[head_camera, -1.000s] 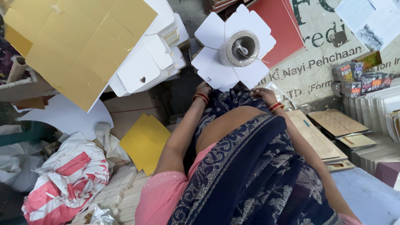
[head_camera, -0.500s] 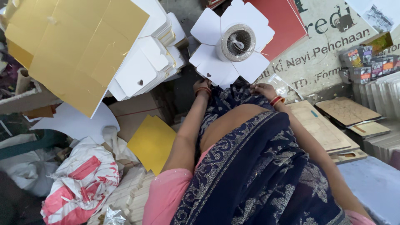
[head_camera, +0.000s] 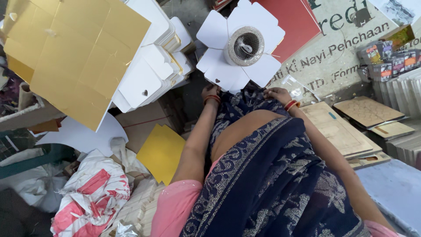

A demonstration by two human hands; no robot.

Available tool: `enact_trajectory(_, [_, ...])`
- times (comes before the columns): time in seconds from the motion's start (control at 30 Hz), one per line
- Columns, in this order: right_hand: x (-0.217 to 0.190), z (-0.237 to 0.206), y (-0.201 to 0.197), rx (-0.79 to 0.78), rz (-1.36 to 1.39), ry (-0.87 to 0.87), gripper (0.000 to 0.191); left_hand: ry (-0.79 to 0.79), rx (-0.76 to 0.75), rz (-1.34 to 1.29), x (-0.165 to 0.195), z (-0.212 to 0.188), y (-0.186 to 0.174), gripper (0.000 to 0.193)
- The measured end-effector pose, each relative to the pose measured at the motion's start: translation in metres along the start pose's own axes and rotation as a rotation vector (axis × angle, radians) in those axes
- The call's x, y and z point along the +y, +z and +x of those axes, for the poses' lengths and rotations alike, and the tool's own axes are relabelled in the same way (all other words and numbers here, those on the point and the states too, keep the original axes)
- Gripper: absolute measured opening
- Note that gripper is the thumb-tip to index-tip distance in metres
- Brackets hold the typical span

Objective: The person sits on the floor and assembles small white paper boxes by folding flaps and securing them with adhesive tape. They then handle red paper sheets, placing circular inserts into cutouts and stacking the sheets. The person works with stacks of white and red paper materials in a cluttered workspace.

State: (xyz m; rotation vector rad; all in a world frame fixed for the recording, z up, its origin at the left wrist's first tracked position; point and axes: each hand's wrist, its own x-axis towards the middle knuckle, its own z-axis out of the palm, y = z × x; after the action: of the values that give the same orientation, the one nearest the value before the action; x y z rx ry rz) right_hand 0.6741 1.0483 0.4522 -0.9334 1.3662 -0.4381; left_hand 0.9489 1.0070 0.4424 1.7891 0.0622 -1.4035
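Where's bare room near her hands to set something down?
Little. A dark floor strip runs between the white card stacks and the left hand. The wooden boards beside the right hand lie flat and bare. Ahead, the flower-shaped card with its twine spool crowds.

We wear a navy sari patterned in gold over short pink sleeves. Red and gold bangles ring our left hand and right hand at the wrists.

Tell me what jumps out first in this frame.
The white flower-shaped card cutout at top centre, with a roll of mesh ribbon sitting on it, just beyond the left hand and right hand. At upper left, a large gold card sheet overlaps stacks of white cutouts. A red-and-white sack lies at lower left.
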Motion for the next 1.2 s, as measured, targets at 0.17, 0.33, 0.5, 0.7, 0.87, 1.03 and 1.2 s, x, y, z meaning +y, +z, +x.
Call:
enact_trajectory(0.17, [-0.001,-0.004,-0.004,0.028,-0.060,0.015,0.030,-0.018,0.033,0.032,0.004,0.001,0.003,0.027])
enact_trajectory(0.33, [0.002,-0.002,-0.006,0.043,0.020,0.061,0.029,0.033,0.093,-0.042,-0.002,0.005,0.005,0.026])
enact_trajectory(0.5, [0.003,0.006,-0.003,0.016,-0.019,0.056,0.030,0.040,0.106,-0.018,-0.011,0.011,0.001,0.027])
enact_trajectory(0.7, [0.000,0.017,0.001,-0.025,-0.021,0.035,0.029,-0.005,0.051,-0.155,-0.016,0.019,0.003,0.028])
enact_trajectory(0.87, [-0.005,0.016,0.001,-0.061,0.070,0.038,0.028,0.063,0.066,-0.038,-0.016,0.017,0.006,0.026])
enact_trajectory(1.03, [-0.005,0.008,-0.005,0.009,-0.004,0.062,0.028,0.389,0.060,0.388,-0.013,0.017,-0.002,0.026])
enact_trajectory(1.2, [-0.003,0.004,-0.007,0.026,-0.053,0.060,0.028,0.323,-0.075,0.361,-0.012,0.020,-0.007,0.029])
